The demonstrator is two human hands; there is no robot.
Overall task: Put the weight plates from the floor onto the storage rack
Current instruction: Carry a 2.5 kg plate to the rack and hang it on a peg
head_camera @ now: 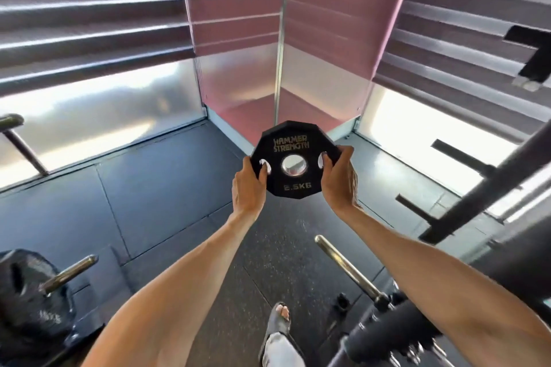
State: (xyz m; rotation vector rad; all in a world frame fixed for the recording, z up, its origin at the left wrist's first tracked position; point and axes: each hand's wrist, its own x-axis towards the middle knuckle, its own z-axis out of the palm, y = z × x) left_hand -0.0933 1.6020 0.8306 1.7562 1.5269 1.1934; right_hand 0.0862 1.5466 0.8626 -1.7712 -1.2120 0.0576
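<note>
A small black many-sided rubber weight plate (293,158), gold lettering, shiny steel centre hole, is held up in the air above the dark speckled rubber floor (179,188). The left hand (250,188) and right hand (338,180) clasp its opposite edges, fingers hooked through the side grip holes.

Two weight plates are visible: one small plate (295,158) marked 2.5KG and one larger plate (28,298) on a peg at lower left. Three bare steel pegs (347,267) show. Two hands (249,188) and one sandalled foot (278,322) appear.
</note>
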